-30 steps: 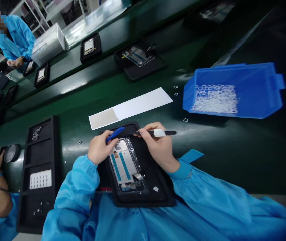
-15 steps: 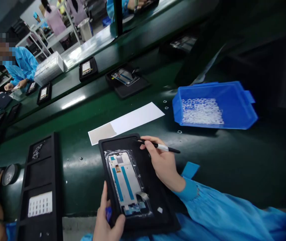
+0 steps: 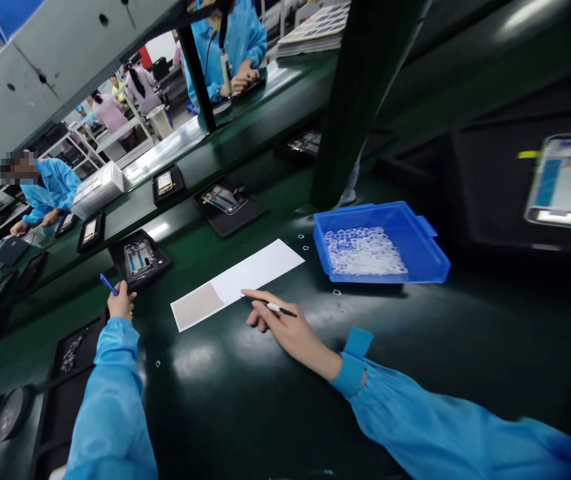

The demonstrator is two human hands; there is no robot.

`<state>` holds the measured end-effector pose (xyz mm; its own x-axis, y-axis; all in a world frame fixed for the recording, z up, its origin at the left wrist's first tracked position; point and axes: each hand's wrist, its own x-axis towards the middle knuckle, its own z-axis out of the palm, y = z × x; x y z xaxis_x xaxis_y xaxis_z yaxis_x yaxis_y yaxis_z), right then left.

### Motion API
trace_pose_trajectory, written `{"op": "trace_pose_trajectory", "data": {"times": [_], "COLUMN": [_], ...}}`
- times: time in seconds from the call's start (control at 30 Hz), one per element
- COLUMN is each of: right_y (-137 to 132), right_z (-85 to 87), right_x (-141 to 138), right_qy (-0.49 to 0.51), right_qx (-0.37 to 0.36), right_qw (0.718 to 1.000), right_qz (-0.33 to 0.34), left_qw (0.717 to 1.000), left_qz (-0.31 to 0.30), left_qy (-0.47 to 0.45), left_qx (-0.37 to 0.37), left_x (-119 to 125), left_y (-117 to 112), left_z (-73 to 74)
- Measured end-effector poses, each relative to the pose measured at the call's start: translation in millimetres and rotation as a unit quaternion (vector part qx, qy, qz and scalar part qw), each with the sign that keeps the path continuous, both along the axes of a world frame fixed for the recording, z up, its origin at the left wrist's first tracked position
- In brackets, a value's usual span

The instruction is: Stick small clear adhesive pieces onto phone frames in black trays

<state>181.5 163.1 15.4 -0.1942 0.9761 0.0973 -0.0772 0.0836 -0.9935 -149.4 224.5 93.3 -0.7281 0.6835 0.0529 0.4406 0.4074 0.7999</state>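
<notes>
My left hand (image 3: 121, 303) is stretched out to the left, closed around a blue pen-like tool (image 3: 109, 285). Just beyond its fingers is a black tray (image 3: 158, 268) bearing an opened phone body (image 3: 139, 258) with blue strips; whether the fingers touch the tray is unclear. My right hand (image 3: 290, 330) grips a slim black-and-white pen-like tool (image 3: 280, 309) above the dark green bench. Its extended index finger is near the lower edge of a white card (image 3: 258, 268), which has a beige section at its left end.
To the right stands a blue bin (image 3: 428, 270) with many small white pieces; several similar pieces lie loose. A black compartment tray (image 3: 60, 400) is partly behind my left sleeve. A dark post (image 3: 360, 100) rises at the back. Another phone tray (image 3: 230, 220) sits farther off.
The tray with the phone has gone from in front of me to the far left, and my left hand has reached that way. My right hand has shifted left, still with its tool. The view has turned.
</notes>
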Motion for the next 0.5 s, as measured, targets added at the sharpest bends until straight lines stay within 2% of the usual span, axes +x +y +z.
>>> {"op": "trace_pose_trajectory", "data": {"times": [0.07,0.17,0.27,0.33,0.4,0.5], "right_y": [0.7,3.3,5.8,7.6,10.3,15.0], "right_z": [0.3,-0.2,-3.9,-6.8,-8.5,-8.1], "right_x": [-2.0,-3.1,-4.2,-5.1,-6.0,-6.8], "right_qy": [0.0,-0.019,-0.035,-0.036,-0.033,-0.033], "right_qx": [-0.006,0.007,0.024,0.04,0.06,0.077], "right_qw": [1.0,1.0,0.999,0.998,0.998,0.996], "right_qz": [0.017,0.024,0.019,0.012,0.003,-0.021], "left_qw": [0.998,0.98,0.933,0.896,0.863,0.827], "left_qz": [-0.018,-0.116,-0.262,-0.335,-0.378,-0.403], "left_qy": [0.059,0.156,0.236,0.277,0.314,0.365], "left_qx": [-0.016,-0.036,-0.065,-0.091,-0.117,-0.145], "left_x": [1.9,39.4,105.3,149.1,181.8,202.4], "left_y": [17.7,44.0,74.4,91.9,103.8,111.8], "left_z": [-2.2,-11.0,-24.4,-30.7,-32.1,-25.3]}}
